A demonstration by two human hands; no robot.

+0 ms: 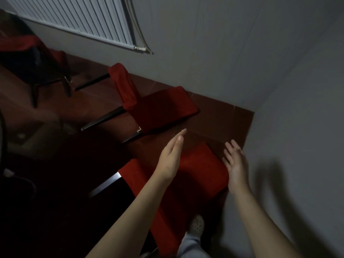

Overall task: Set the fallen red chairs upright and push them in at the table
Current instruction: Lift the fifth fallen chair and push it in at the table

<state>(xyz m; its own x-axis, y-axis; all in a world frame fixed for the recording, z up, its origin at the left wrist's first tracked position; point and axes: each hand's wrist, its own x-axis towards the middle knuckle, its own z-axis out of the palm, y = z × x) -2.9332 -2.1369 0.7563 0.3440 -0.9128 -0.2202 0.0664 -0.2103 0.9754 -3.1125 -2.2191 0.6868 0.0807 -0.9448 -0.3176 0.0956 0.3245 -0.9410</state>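
Observation:
Two red chairs lie fallen on the dark red floor by the wall. The near fallen chair [195, 175] lies right below me, its red back towards the corner and its dark legs pointing left. The far fallen chair [163, 107] lies beyond it, legs also pointing left. My left hand [172, 155] hovers over the near chair with its fingers straight, holding nothing. My right hand [236, 164] is open at the chair's right edge, close to the wall, fingers spread. I cannot tell whether it touches the chair.
A third red chair [31, 53] stands in the dark at the upper left. A white radiator [78, 17] hangs on the far wall. Grey walls meet in a corner [255, 110] on the right. My shoe [196, 224] is beside the near chair.

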